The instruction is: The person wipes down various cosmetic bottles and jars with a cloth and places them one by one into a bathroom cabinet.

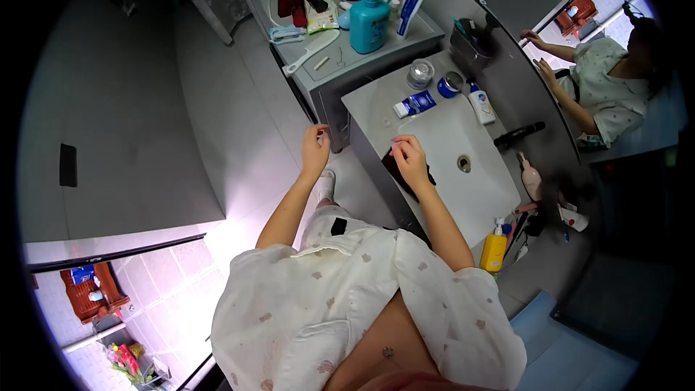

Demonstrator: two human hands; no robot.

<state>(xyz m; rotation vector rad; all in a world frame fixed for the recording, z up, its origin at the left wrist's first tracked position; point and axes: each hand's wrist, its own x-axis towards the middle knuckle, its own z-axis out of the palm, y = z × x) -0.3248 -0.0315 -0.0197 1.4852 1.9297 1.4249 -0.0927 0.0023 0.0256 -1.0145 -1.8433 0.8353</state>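
Observation:
My left hand (314,152) is raised over the floor left of the washbasin (452,127). Its fingers are loosely bent and apart, with nothing visible in them. My right hand (413,162) is above the basin's near-left edge, its fingertips drawn together. Whatever may be between them is too small to make out. Beneath that hand a dark, soft-looking item (393,165) lies at the basin's edge, partly hidden; whether I touch it is unclear. A blue and white tube (415,104), a clear jar (420,74) and a blue jar (450,85) stand or lie on the basin's far rim.
A grey cabinet (329,76) bears a teal pump bottle (370,23), an upright tube (412,9) and a white comb (312,52). Right of the basin are a black faucet (519,135), a pink bottle (531,177) and a yellow pump bottle (494,248). A mirror (536,0) hangs beyond.

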